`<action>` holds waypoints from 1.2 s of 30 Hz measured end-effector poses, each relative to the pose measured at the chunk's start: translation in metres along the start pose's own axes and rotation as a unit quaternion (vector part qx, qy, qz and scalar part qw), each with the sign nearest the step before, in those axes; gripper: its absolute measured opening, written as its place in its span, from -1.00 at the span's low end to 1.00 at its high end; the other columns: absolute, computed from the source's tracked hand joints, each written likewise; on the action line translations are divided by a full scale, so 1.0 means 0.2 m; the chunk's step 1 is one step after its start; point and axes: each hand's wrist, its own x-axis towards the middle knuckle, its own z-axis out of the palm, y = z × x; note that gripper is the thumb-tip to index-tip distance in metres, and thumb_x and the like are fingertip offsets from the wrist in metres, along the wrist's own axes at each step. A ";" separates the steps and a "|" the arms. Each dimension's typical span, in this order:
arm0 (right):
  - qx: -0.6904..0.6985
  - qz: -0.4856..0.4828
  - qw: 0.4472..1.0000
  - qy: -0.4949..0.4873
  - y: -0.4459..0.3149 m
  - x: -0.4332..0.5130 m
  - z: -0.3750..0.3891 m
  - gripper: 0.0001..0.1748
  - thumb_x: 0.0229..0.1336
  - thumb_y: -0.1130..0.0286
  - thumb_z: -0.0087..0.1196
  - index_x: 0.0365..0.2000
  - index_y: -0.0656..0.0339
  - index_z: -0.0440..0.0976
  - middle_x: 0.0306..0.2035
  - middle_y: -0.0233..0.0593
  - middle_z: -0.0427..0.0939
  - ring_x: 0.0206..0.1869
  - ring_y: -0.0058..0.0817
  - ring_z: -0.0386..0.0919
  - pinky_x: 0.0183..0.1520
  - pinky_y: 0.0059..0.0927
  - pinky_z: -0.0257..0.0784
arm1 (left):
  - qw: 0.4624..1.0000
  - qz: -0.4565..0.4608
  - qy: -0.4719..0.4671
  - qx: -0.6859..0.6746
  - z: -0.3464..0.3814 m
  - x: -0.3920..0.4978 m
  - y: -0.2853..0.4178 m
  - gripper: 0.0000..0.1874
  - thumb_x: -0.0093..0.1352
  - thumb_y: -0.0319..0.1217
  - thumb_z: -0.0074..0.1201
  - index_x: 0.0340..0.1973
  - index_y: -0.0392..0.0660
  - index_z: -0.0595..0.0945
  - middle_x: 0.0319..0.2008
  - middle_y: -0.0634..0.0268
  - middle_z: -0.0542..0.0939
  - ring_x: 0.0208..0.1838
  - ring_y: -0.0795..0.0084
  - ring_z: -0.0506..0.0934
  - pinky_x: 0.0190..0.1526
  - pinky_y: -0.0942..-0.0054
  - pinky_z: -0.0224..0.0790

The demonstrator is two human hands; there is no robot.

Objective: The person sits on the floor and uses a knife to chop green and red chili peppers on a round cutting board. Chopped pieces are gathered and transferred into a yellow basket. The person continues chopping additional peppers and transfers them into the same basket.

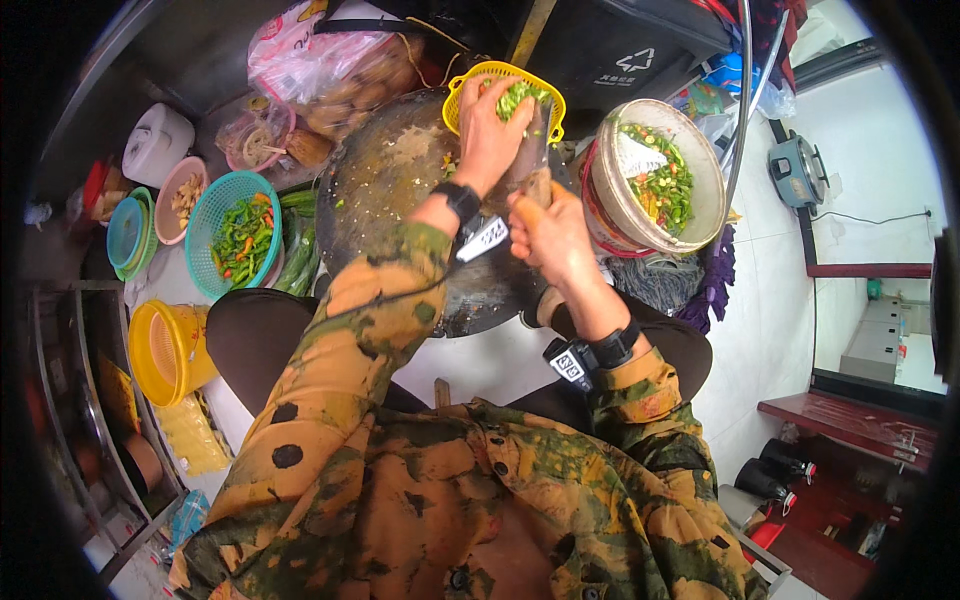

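My right hand grips the wooden handle of a cleaver. Its wide metal blade reaches to the yellow plastic basket at the far edge of the round chopping block. My left hand is over the basket's near rim, fingers spread beside the blade. Chopped green peppers show between its thumb and fingers; the palm side is hidden, so whether it holds any is unclear. Small pepper bits lie scattered on the dark, wet block.
Right of the block stands a white bucket of cut peppers with white granules on top. To the left are a teal basket of whole peppers, a pink bowl and a yellow bucket. A black bin stands behind.
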 end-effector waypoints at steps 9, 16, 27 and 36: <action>-0.428 -0.270 0.860 0.068 0.10 -0.28 -0.30 -0.70 0.25 0.43 0.23 -0.10 0.37 0.44 -0.40 0.23 0.61 -0.31 0.24 0.65 -0.23 0.07 0.52 | 0.979 0.056 -0.184 0.065 -0.32 0.05 -0.10 -0.66 0.38 -0.29 0.24 0.02 -0.13 0.75 0.21 -0.03 0.62 0.31 -0.03 0.53 0.32 0.15 0.40; -0.654 -0.180 0.734 0.028 0.19 -0.12 -0.17 -0.80 0.39 0.39 -0.02 -0.18 0.37 0.38 -0.41 0.32 0.66 -0.30 0.23 0.70 -0.22 0.20 0.60 | 0.948 0.082 -0.269 0.149 -0.57 -0.26 -0.26 -0.63 0.52 -0.35 0.05 0.15 -0.28 0.60 0.27 -0.09 0.54 0.38 -0.11 0.44 0.44 0.07 0.25; -0.685 -0.202 0.697 -0.058 0.15 -0.04 0.16 -0.80 0.36 0.47 -0.11 -0.16 0.38 0.44 -0.34 0.26 0.69 -0.21 0.15 0.73 -0.16 0.11 0.63 | 0.953 0.001 -0.299 0.042 -0.85 -0.55 -0.13 -0.68 0.50 -0.45 0.05 0.13 -0.31 0.59 0.19 -0.11 0.57 0.27 -0.12 0.52 0.31 0.11 0.36; -0.512 -0.219 0.826 -0.083 0.24 -0.14 -0.07 -0.66 0.20 0.32 0.27 -0.18 0.35 0.45 -0.26 0.34 0.61 -0.13 0.29 0.62 -0.10 0.15 0.54 | 0.939 -0.042 -0.104 0.326 -1.07 -0.59 -0.39 -0.49 0.48 -0.36 0.11 0.30 -0.28 0.48 0.41 -0.13 0.37 0.47 -0.13 0.32 0.50 -0.08 0.07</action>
